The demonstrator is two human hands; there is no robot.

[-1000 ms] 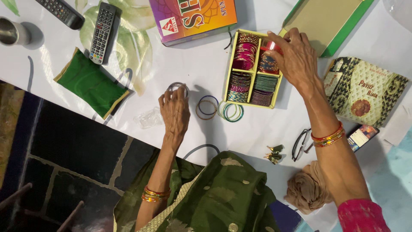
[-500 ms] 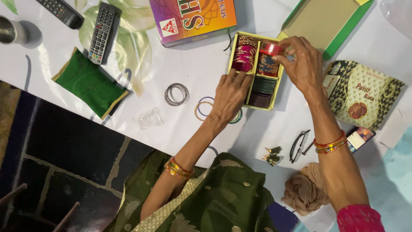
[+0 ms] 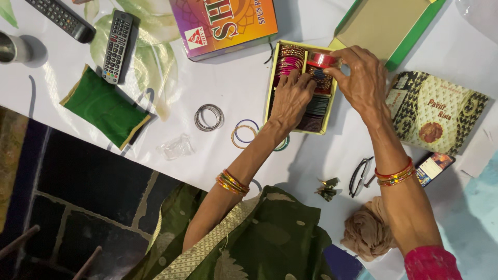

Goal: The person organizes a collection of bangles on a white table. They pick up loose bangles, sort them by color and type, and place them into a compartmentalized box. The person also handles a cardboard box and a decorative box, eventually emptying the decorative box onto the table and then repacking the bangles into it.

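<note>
The left hand (image 3: 290, 101) lies flat over the yellow bangle box (image 3: 270, 88), which sits near the far edge of the worktop (image 3: 233, 72). Its fingers are spread a little and press down on the pink bangles (image 3: 287, 63) in the box; you cannot tell if they grip any. The right hand (image 3: 363, 80) is at the far right corner of the box. Its fingers are pinched shut on a red stack of bangles (image 3: 321, 59).

Just beside the box, toward the near edge, lie loose rings: a silver bunch (image 3: 209, 117) and a blue and gold pair (image 3: 244, 133). A green cloth pouch (image 3: 104, 107) and two remotes (image 3: 116, 45) are at the left side. A bright printed box (image 3: 223, 23) lies past the bangle box. Glasses (image 3: 360, 176) lie near the right arm.
</note>
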